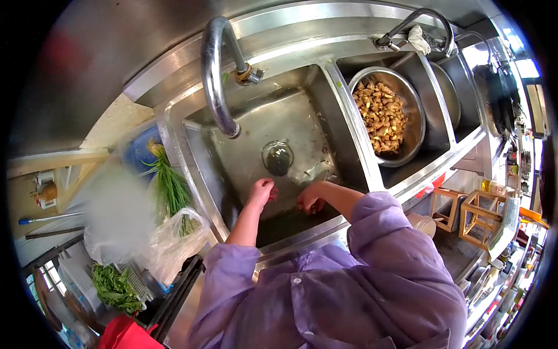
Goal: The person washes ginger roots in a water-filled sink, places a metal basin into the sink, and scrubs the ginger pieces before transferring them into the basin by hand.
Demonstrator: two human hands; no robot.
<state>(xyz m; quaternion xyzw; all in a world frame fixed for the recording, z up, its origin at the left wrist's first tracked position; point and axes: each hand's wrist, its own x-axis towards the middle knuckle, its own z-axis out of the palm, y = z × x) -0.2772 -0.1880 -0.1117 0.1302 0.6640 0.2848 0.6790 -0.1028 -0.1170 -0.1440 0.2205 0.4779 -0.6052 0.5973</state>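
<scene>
Both my hands are over the near part of a large steel sink (354,125) with shallow water and small dark scraps on its bottom. My left hand (263,191) is closed with the fingers curled in; what it holds, if anything, is hidden. To its right, my right hand (312,198) hangs lower, fingers bent down and closed, their tips partly out of sight. Just beyond the right hand is a pale, shiny patch (311,173) that I cannot make out. The round drain (277,157) lies beyond my hands, near the curved faucet (214,87).
A steel bowl of ginger (381,116) stands in the adjoining basin, with a second faucet (421,17) behind. Green onions (170,183) and plastic bags (174,244) lie left, above leafy greens (116,288) in a basket. Wooden stools (482,212) stand at right.
</scene>
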